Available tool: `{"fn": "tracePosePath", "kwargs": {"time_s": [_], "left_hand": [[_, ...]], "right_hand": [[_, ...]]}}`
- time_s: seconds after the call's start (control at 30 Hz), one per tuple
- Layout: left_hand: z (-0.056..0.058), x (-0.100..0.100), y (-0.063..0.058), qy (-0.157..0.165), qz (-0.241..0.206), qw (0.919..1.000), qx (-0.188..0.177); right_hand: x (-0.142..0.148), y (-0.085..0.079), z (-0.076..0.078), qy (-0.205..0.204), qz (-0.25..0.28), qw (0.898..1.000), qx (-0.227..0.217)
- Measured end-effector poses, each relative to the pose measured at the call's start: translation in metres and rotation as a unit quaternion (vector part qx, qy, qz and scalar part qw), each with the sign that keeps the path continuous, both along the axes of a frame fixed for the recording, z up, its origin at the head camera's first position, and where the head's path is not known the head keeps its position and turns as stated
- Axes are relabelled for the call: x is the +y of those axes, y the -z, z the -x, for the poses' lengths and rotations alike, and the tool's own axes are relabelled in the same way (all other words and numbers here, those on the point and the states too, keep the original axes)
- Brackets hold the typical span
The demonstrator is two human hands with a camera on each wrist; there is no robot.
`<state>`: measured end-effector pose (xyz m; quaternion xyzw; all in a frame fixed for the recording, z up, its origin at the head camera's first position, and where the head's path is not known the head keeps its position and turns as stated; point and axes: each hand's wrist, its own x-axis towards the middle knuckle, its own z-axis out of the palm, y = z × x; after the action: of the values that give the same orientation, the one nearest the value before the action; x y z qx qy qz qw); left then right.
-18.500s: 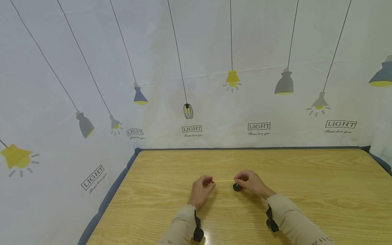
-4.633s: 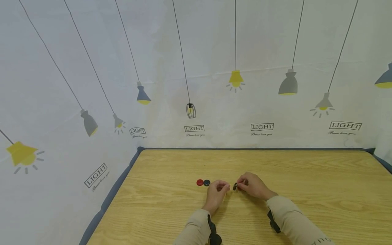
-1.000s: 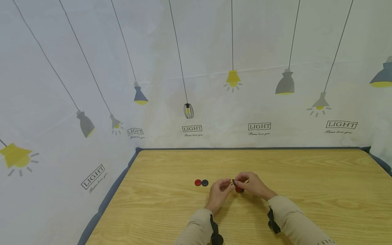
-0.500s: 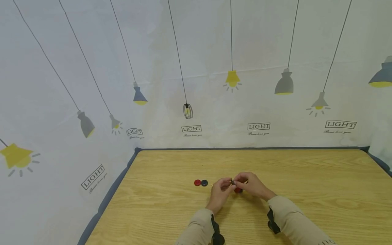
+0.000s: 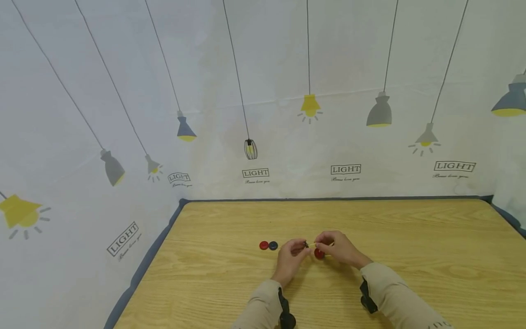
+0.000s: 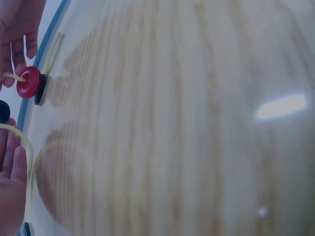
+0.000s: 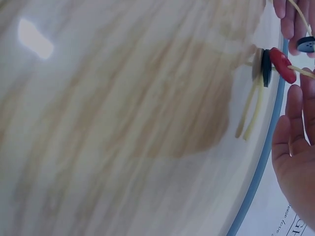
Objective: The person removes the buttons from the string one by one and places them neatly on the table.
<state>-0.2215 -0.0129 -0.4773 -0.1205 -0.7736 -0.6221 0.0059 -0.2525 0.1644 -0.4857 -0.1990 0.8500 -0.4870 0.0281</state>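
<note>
A dark button sits on a yellow string between the hands, also seen as a dark button in the right wrist view. My left hand pinches it between thumb and fingers. The right hand pinches the string just to the right, fingertips partly hidden. Below the right fingers hangs a red button, threaded on the same string. Against it rests a black button, with two string ends hanging from it.
Beyond the left hand, a red button and a dark blue button lie side by side on the wooden table. A lamp-printed cloth hangs behind and beside the table.
The dark button has passed from the right fingers to the left. The hands have parted slightly, and yellow string now shows between them. Earlier, the left hand moved away from the two loose buttons.
</note>
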Motion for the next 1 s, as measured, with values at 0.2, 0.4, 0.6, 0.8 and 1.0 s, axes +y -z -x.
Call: {"fn": "tracePosePath", "kwargs": {"time_s": [0.2,0.4,0.6,0.8,1.0], "left_hand": [[-0.001,-0.004,-0.001,-0.001,0.004,1.0,0.004],[-0.001,-0.01,-0.003,0.003,0.013,0.9999,0.006],[-0.001,-0.02,-0.005,0.007,0.024,0.9996,0.012],[0.001,-0.031,-0.007,0.012,0.03,0.9992,0.022],[0.004,-0.042,-0.003,0.015,0.038,0.9988,0.027]], "right_hand": [[0.003,0.0,-0.001,0.013,-0.01,1.0,-0.004],[0.006,0.0,-0.001,0.009,-0.006,1.0,-0.001],[0.007,-0.001,-0.002,0.022,-0.002,1.0,-0.015],[0.008,-0.002,-0.004,0.018,-0.003,1.0,-0.017],[0.009,-0.004,-0.005,0.018,-0.006,1.0,-0.018]]}}
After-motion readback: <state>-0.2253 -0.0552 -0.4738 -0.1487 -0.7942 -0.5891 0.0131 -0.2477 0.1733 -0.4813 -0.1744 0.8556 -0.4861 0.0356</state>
